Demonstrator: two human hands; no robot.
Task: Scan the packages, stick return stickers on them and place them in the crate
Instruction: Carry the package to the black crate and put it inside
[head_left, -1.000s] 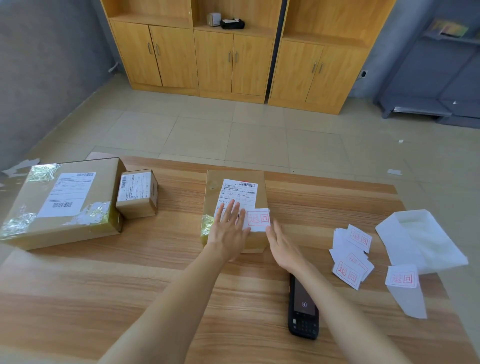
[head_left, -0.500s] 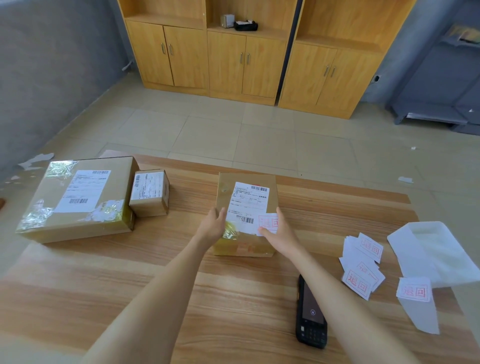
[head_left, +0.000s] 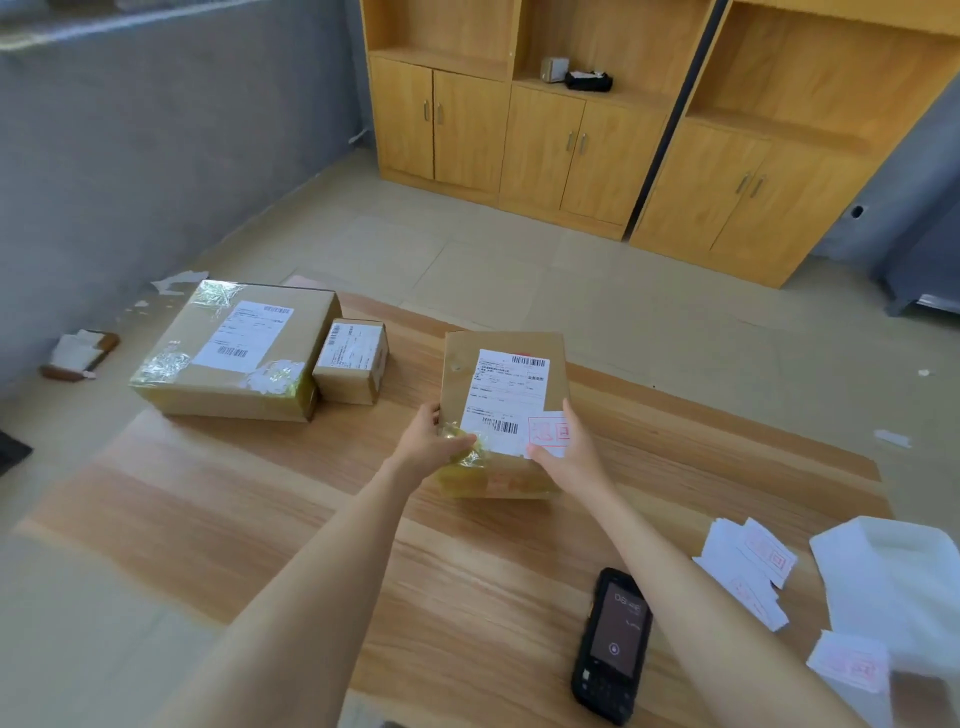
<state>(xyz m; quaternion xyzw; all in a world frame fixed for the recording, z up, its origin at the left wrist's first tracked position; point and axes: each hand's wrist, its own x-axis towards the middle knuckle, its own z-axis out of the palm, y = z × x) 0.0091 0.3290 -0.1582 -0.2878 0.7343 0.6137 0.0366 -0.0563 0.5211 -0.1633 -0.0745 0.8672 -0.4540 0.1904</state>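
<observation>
A medium cardboard package (head_left: 501, 364) with a white shipping label sits mid-table, a red-printed return sticker (head_left: 548, 434) on its near right corner. My left hand (head_left: 434, 441) grips its near left edge, thumb on the taped corner. My right hand (head_left: 569, 457) grips the near right edge, thumb beside the sticker. The package's near end looks tilted up from the table. A large taped package (head_left: 234, 353) and a small package (head_left: 353, 361) stand at the far left. The black handheld scanner (head_left: 613, 644) lies near my right forearm. No crate is in view.
Loose return stickers (head_left: 748, 571) and a white backing sheet (head_left: 893, 577) lie at the table's right end. The wooden table (head_left: 260, 493) has bare surface at front left. Tiled floor and wooden cabinets (head_left: 571, 140) lie beyond; paper scraps (head_left: 78, 353) are on the floor at left.
My hands went from pressing flat on the sticker to gripping the package's two sides. The package's near end has risen. The camera view swung left.
</observation>
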